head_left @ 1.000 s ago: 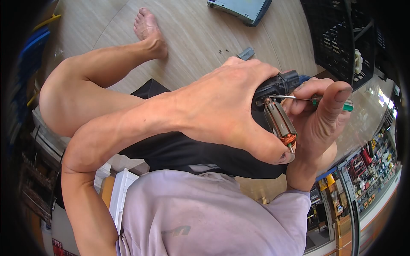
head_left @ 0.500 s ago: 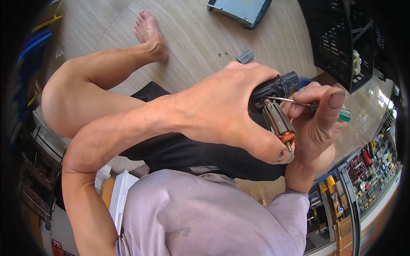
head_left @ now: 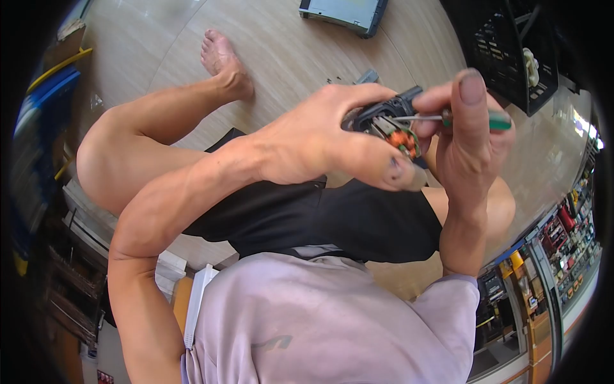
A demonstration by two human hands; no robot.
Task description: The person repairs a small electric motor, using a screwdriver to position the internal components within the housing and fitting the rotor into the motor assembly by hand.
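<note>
My left hand [head_left: 313,131] is wrapped round a black plastic motor housing [head_left: 398,104], with the thumb below it. In the housing sits a motor armature [head_left: 403,139] with orange copper windings, partly covered by my left thumb. Pinched in my right hand [head_left: 470,144] is a small screwdriver [head_left: 499,121] with a green handle. Its thin metal shaft points left, and its tip lies at the housing beside the armature. Whether the tip touches is too blurred to tell.
A grey metal box [head_left: 345,14] lies on the floor ahead. Behind my left hand is a small grey piece [head_left: 368,77], with dark crumbs near it. A black plastic crate [head_left: 495,48] stands at the upper right, and stocked shelves [head_left: 569,237] line the right side.
Both hands, the housing and the screwdriver have shifted up and left in view. The housing has tilted, so the copper windings now face me more. The screwdriver shaft lies nearer level.
</note>
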